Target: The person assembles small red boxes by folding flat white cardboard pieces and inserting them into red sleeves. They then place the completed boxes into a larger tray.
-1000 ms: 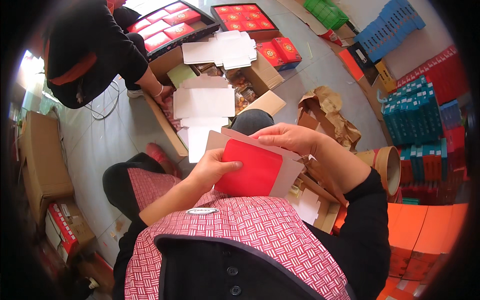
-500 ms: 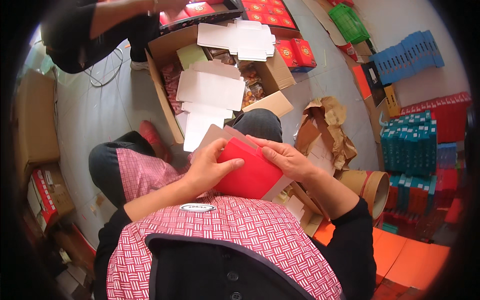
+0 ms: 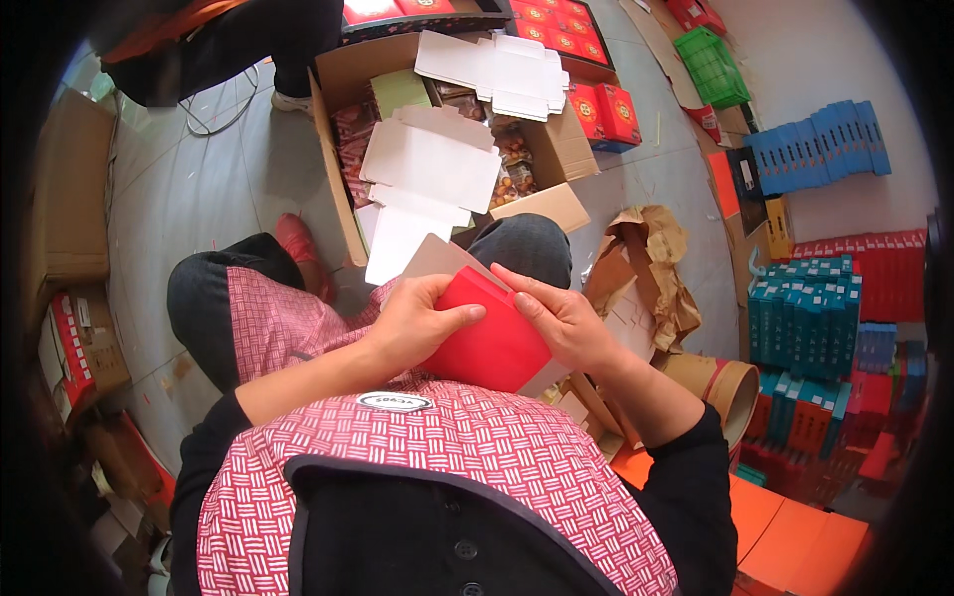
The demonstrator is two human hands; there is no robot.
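Note:
A partly folded red cardboard box [image 3: 489, 343] is held over my lap, with grey-brown inner flaps showing at its far and right edges. My left hand [image 3: 417, 316] grips its left side, the thumb lying across the red face. On the upper right edge, my right hand [image 3: 564, 316] closes with fingers along the flap and thumb on the red side. Past my knees, unfolded white carton blanks [image 3: 432, 164] lie across an open brown carton [image 3: 343, 204]. Inside that carton are small clear packets [image 3: 512, 179] and pink packets [image 3: 356, 149].
Crumpled brown paper [image 3: 661, 283] and a cardboard tube [image 3: 730, 392] lie to the right. Red boxes [image 3: 618, 114] stand beyond the carton. Stacked teal boxes [image 3: 805, 318], blue boxes [image 3: 820, 149] and a green crate [image 3: 713, 68] line the right wall. A person's dark-clothed leg [image 3: 288, 50] is at far left.
Both hands keep hold of the red box, with the right fingers shifted slightly along its upper edge. The view has shifted a little. The other person's hand has left the top of the view.

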